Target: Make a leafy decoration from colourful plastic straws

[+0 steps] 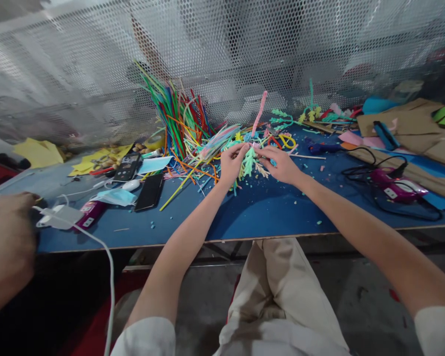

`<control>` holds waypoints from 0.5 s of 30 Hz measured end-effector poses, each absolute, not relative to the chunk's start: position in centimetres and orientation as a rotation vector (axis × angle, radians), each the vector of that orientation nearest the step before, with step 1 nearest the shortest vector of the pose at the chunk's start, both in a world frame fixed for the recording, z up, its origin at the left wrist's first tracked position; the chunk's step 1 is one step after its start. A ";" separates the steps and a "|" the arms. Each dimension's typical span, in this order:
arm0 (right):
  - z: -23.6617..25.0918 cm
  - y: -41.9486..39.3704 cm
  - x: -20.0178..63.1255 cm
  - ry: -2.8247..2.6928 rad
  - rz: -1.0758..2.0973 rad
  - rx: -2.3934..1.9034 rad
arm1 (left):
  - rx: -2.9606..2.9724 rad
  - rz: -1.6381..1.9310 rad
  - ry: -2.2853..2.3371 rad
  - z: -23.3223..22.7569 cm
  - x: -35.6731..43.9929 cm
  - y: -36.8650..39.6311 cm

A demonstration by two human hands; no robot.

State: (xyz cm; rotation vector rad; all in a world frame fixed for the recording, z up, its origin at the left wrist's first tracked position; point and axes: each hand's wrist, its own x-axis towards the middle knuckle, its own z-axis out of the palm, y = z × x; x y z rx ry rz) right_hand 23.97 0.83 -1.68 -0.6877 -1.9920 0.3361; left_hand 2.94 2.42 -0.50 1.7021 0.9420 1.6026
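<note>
Out in front of me, above the blue table [267, 215], both my hands meet at a bundle of bent pipe cleaners. My left hand [232, 162] is closed in a pinch at the bundle's top left. From the right, the fingers of my right hand [283, 164] pinch the same spot. A fuzzy pink pipe cleaner [259, 113] stands up just behind the fingertips. Below them hang leaf-like mint green pipe cleaners [249, 162], with yellow and peach ones beside. The fingers hide the exact joint.
A tall heap of coloured pipe cleaners [181, 121] stands behind my left hand. Left lie a black phone [149, 192], a face mask [116, 197] and a co-worker's hand [11, 210]. Right are a corded purple device [398, 187] and brown cardboard [400, 121]. Perforated metal [222, 54] closes the back.
</note>
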 end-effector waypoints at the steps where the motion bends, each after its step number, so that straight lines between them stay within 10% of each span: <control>1: -1.8 0.9 23.9 -1.972 0.346 -0.698 | 1.658 1.602 0.926 -0.7 3.1 2.5; 15: -1.5 1.0 23.6 -1.742 0.235 -0.759 | 1.892 1.655 0.960 -1.4 3.3 2.2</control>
